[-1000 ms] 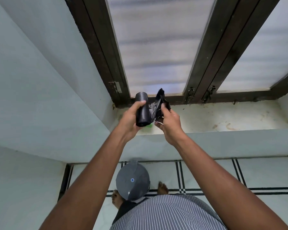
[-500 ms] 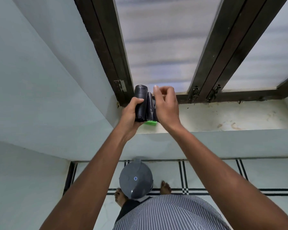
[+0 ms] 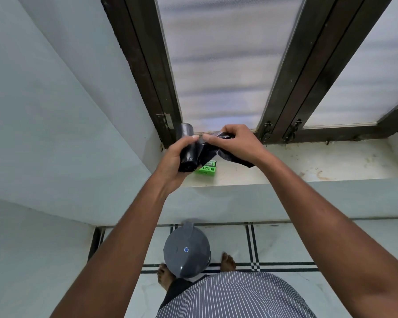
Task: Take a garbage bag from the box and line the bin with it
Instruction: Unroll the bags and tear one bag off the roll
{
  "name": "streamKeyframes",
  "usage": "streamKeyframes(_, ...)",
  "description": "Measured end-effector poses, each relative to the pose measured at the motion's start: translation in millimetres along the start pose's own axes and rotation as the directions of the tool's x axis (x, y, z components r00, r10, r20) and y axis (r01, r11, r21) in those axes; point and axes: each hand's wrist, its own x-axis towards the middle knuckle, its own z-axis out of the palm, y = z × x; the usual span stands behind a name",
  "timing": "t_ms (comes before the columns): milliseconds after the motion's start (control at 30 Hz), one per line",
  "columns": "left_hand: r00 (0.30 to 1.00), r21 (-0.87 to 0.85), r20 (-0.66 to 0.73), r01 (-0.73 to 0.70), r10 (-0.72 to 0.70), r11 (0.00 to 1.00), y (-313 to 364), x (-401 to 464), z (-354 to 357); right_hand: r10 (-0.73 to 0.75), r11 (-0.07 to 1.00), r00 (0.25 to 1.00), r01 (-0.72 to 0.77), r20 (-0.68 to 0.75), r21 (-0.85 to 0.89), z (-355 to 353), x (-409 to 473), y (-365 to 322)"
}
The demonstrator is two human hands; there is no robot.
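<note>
Nearest to you is your striped shirt (image 3: 234,297), and just past it your bare feet stand on the pale tiled floor (image 3: 285,244) with its dark line pattern. Between your feet sits the grey bin (image 3: 186,251), its lid shut, a small blue dot on top, close to the base of the wall.

Your forearms reach up and forward from there to the window ledge (image 3: 308,164). Your left hand (image 3: 175,161) has its grip wrapped around the roll of black garbage bags (image 3: 187,154), which stands nearly upright in your palm with its top end poking above your fingers. Your right hand (image 3: 234,143) has its grip pinched on the loose bag (image 3: 210,149) coming off that roll; thumb and forefinger of both hands meet almost tip to tip at the top edge of the film, and a crumpled tail of black plastic hangs out below your right palm.

Directly under the roll, the green box (image 3: 207,169) lies on the ledge near its front edge, partly hidden by the plastic.

Beyond the ledge rise the dark window frames (image 3: 147,76) and the frosted panes (image 3: 216,65).
</note>
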Motion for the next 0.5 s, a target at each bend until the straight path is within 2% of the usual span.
streamKeyframes(100,1.0,0.01,-0.02,-0.002,0.003,1.0,-1,6,2,0.026,0.997,0.999,-0.027,-0.024,-0.078,-17,-1,6)
streamKeyframes(267,0.998,-0.079,-0.053,0.041,-0.045,0.996,2,12,7,0.038,0.958,0.993,-0.067,-0.108,-0.28,-41,-2,13)
streamKeyframes(367,0.997,-0.067,-0.074,0.023,-0.028,0.998,0,16,7,0.032,0.889,0.99,-0.092,-0.14,-0.449,-52,-1,11)
streamKeyframes(433,0.996,-0.027,-0.085,0.017,-0.02,0.999,0,15,9,-0.009,0.837,0.993,-0.059,-0.122,-0.543,-55,-4,3)
streamKeyframes(500,0.998,-0.031,-0.058,0.035,-0.037,0.999,1,12,13,-0.083,0.844,0.995,0.039,-0.057,-0.535,-52,-4,-8)
